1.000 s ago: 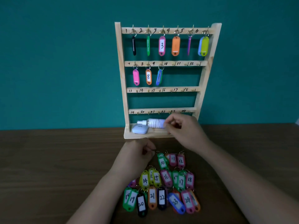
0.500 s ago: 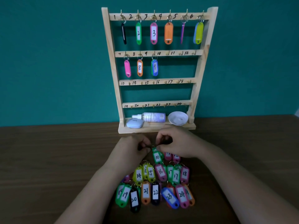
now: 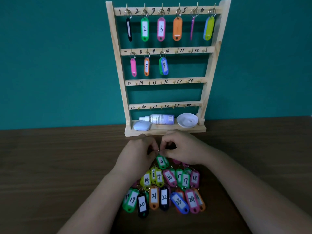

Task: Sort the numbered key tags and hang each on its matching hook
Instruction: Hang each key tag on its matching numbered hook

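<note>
A wooden rack [image 3: 116,48] with numbered hooks stands against the wall. Tags hang on hooks 1 to 9, among them green tag 2 [image 3: 144,29], pink tag 3 [image 3: 161,29] and blue tag 9 [image 3: 164,66]. Hooks 10 [image 3: 176,51] to 24 are bare. Just in front of the rack's base, my left hand [image 3: 137,154] and my right hand [image 3: 181,149] both pinch the metal ring of green tag 10 [image 3: 161,161]. Several numbered tags from 14 to 24 [image 3: 164,191] lie in rows on the table below my hands.
On the rack's bottom shelf lie a white spray bottle [image 3: 158,119], a pale blue case [image 3: 142,126] and a white dish [image 3: 187,120]. The brown table [image 3: 50,166] runs to both sides. A teal wall is behind the rack.
My right hand came down from the rack's bottom shelf to the tags. Both hands met at tag 10's ring and now pinch it. The view tilted upward slightly.
</note>
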Motion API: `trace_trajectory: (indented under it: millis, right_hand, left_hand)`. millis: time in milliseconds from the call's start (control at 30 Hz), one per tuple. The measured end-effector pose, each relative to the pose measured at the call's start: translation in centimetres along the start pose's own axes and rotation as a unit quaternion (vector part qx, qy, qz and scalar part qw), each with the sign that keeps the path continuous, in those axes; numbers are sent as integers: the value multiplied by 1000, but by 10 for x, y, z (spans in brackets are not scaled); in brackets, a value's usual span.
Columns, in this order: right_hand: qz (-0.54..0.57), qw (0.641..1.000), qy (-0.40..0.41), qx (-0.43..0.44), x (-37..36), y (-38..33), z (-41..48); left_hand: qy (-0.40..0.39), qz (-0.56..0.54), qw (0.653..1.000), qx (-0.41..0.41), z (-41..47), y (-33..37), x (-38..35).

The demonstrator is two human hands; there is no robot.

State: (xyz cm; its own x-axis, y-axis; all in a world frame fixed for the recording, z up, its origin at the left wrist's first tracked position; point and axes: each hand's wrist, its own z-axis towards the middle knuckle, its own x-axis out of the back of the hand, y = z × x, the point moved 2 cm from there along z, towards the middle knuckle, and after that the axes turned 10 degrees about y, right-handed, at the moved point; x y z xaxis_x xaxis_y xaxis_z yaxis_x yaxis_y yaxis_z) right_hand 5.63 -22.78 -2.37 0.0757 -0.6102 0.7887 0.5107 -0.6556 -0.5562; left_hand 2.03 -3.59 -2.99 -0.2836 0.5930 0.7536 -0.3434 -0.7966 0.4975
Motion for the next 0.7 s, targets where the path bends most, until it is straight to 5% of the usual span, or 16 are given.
trace_trajectory:
  millis: [300,700]
  right_hand:
    - [72,994,85,-14,10,1,0]
    - [281,943,155,-83,19,6,0]
  left_hand:
    - [49,-117,991,50,2,1,9]
    - [113,-347,921,137,5,5,36]
